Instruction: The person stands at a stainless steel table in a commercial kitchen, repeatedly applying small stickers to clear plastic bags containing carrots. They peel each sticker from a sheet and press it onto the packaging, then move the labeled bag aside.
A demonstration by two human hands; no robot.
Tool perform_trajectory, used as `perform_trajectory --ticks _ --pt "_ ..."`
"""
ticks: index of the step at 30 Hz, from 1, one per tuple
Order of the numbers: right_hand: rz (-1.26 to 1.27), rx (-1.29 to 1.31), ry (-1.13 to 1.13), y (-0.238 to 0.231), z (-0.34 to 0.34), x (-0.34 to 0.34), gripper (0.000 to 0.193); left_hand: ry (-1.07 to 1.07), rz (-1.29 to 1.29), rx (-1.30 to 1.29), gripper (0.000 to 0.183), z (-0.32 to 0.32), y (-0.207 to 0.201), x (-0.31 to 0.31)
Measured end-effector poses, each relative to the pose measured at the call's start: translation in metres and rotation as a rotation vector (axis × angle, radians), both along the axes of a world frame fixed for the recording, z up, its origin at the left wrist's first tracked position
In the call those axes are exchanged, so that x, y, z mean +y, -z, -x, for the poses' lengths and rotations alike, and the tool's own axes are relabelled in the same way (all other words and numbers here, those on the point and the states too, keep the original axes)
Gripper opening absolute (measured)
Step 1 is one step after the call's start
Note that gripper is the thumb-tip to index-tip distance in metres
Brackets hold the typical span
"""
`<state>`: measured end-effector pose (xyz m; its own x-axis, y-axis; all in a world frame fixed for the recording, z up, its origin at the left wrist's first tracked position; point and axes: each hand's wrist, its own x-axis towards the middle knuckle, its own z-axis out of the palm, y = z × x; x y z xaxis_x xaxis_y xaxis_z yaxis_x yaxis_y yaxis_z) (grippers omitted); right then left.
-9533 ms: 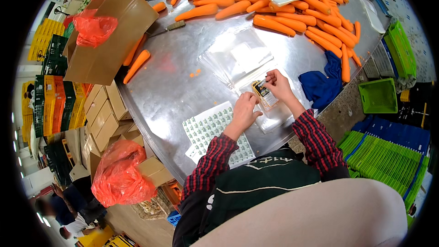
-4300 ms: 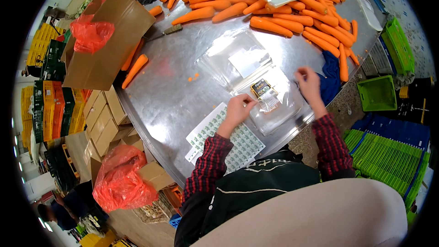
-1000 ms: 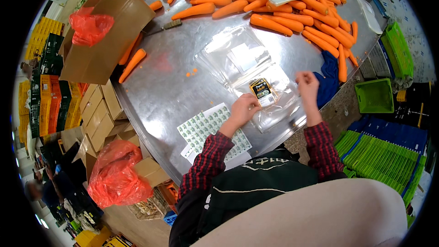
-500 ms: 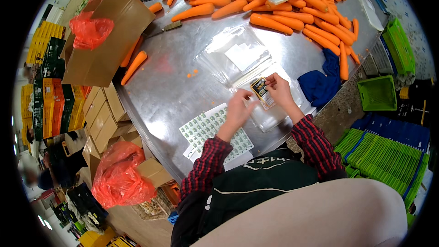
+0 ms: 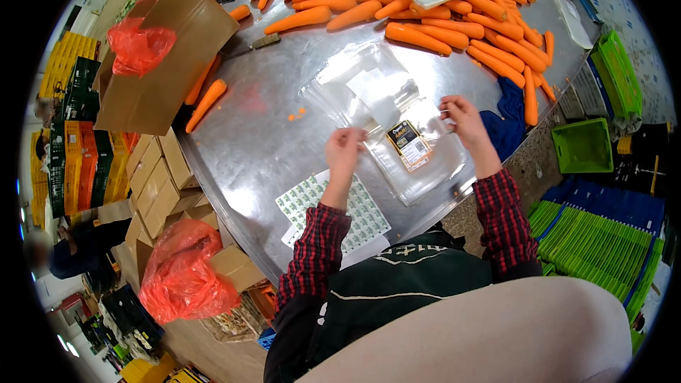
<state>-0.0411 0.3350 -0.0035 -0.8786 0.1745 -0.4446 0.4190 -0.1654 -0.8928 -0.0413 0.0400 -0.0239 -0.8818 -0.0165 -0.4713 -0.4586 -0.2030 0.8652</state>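
While the black label (image 5: 409,145) lies over the clear bag (image 5: 415,183), slanting lengthwise toward lower right, the left hand (image 5: 345,149) is left of it, the right hand (image 5: 465,123) upper right, each grip's closure unclear.

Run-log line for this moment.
left hand: left of label, grip unclear | right hand: right of label, grip unclear | label: on clear bag | carrots: heaped beyond

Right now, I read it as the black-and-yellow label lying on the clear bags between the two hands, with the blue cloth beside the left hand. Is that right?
Not quite: the blue cloth is beside the right hand, not the left hand, as the head view shows. The black-and-yellow label does lie on the clear bags between the two hands.
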Motion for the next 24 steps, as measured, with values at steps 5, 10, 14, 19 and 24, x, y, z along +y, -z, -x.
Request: perform_trajectory --ticks 5,10,14,19,24 --pt "0.002 -0.036 -0.133 0.022 0.003 -0.043 0.018 0.133 0.352 0.481 0.023 -0.018 0.006 0.015" --pt "-0.114 -0.018 -0.219 0.036 0.008 -0.062 0.017 0.622 0.747 0.711 0.025 -0.046 0.001 0.033" --pt "-0.404 0.221 -0.324 0.045 0.005 -0.062 0.013 0.665 0.760 0.727 0.024 -0.045 0.003 0.033" --pt "-0.736 0.432 -0.463 0.033 -0.004 -0.068 0.023 0.647 0.730 0.732 0.016 -0.042 0.014 0.031" --pt "-0.935 0.650 -0.087 -0.010 0.002 -0.051 0.019 0.621 0.626 0.547 0.014 -0.029 0.002 0.028"
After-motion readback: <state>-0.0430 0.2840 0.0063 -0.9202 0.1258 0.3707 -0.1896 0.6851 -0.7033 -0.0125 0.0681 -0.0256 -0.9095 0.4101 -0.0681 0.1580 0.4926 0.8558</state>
